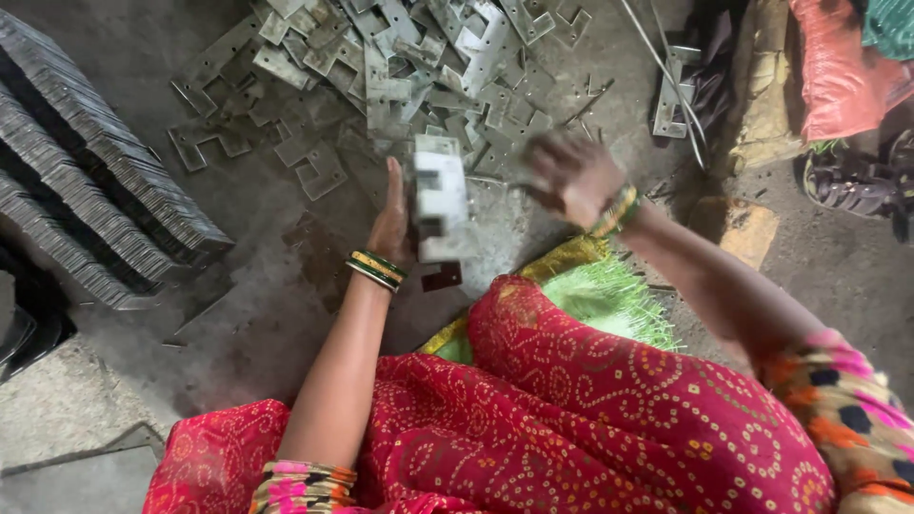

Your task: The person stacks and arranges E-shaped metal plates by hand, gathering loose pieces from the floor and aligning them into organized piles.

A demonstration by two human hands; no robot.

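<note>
- Holding a squared stack of metal plates [440,198] upright, the left hand [392,224] is clasped round it, edges aligned.
- Right hand [571,176], blurred, near the stack above the floor's loose plate heap [400,67]; grip unclear.

Right hand [571,176] motion-blurred, grip unclear; stacked plates [86,181] cut by left edge.

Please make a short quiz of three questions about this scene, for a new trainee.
1. True or false: the left hand holds a stack of metal plates.
2. Where do the neat rows of plates lie? A) the picture's left B) the picture's right
3. Fill in: loose plates lie on the ____.

Key: 1 true; 2 A; 3 floor. The right hand is blurred; its grip cannot be told.
</note>
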